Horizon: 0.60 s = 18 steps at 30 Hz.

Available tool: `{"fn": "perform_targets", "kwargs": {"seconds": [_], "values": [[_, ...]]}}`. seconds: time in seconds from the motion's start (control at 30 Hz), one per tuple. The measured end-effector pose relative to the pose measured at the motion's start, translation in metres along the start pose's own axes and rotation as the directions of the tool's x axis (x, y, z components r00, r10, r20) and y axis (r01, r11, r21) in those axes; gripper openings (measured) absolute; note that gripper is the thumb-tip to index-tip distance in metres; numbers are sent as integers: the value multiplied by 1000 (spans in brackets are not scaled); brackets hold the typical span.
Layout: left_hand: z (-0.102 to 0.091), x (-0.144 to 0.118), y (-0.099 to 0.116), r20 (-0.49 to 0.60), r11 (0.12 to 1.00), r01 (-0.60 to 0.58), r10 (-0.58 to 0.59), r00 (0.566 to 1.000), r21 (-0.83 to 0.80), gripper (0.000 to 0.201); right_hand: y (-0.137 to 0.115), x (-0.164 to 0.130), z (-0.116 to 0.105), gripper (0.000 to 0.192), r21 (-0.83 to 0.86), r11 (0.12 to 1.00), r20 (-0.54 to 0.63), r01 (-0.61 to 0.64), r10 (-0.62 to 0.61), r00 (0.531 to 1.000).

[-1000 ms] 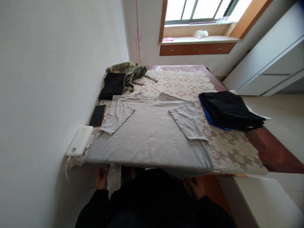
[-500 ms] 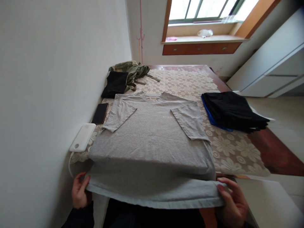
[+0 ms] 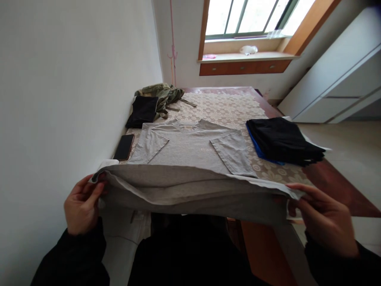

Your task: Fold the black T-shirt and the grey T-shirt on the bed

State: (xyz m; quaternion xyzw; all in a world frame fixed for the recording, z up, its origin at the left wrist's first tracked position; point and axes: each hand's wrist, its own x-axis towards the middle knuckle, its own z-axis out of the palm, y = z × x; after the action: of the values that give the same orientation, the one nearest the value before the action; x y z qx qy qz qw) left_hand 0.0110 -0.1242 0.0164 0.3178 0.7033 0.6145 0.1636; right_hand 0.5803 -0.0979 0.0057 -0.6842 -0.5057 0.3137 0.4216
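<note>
A grey T-shirt (image 3: pixel 190 145) lies spread on the table, its collar at the far side and both sleeves folded inward over the body. Its bottom hem is lifted off the surface and stretched between my two hands. My left hand (image 3: pixel 83 202) pinches the hem's left corner, close to the wall. At the right corner my right hand (image 3: pixel 327 216) grips the same hem between thumb and fingers. The raised cloth hangs in a loose fold and hides the lower part of the shirt.
A stack of folded dark clothes (image 3: pixel 284 139) lies on the right of the lace tablecloth (image 3: pixel 223 107). Along the left wall are a phone (image 3: pixel 124 147), a partly covered white power bank (image 3: pixel 108 162), a folded black cloth (image 3: pixel 144 110) and a green backpack (image 3: pixel 163 93).
Both hands have raised the shirt's hem from near the table's front edge, up and away from my body. The hem now covers the lower shirt and most of the power bank.
</note>
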Motion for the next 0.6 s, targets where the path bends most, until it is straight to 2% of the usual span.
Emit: {"fn": "perform_targets", "kwargs": {"seconds": [0.1, 0.23, 0.3, 0.37, 0.43, 0.53, 0.6], "values": [[17, 22, 5, -27, 992, -58, 61, 998, 113, 49, -17, 18, 1, 45, 55, 998, 76, 17, -21, 997], [26, 44, 3, -42, 966, -124, 137, 990, 228, 44, -18, 37, -1, 48, 51, 998, 179, -30, 20, 984], [25, 52, 0, -38, 936, -158, 179, 983, 315, 43, -16, 44, -3, 49, -6, 1000, 134, -5, 6, 991], [22, 58, -4, -28, 917, -213, 236, 971, 338, 42, -14, 49, -4, 48, -54, 994, 43, 91, -89, 995], [19, 62, -10, 13, 915, -252, 261, 965, 314, 39, -13, 54, -3, 48, -80, 977, -3, 197, -198, 980], [20, 66, -20, 93, 891, -278, 262, 960, 359, 40, -8, 63, 5, 45, -116, 969, -14, 216, -219, 976], [23, 68, -26, 171, 853, -321, 274, 946, 412, 45, -1, 69, 14, 42, -150, 967, 28, 204, -202, 979]]}}
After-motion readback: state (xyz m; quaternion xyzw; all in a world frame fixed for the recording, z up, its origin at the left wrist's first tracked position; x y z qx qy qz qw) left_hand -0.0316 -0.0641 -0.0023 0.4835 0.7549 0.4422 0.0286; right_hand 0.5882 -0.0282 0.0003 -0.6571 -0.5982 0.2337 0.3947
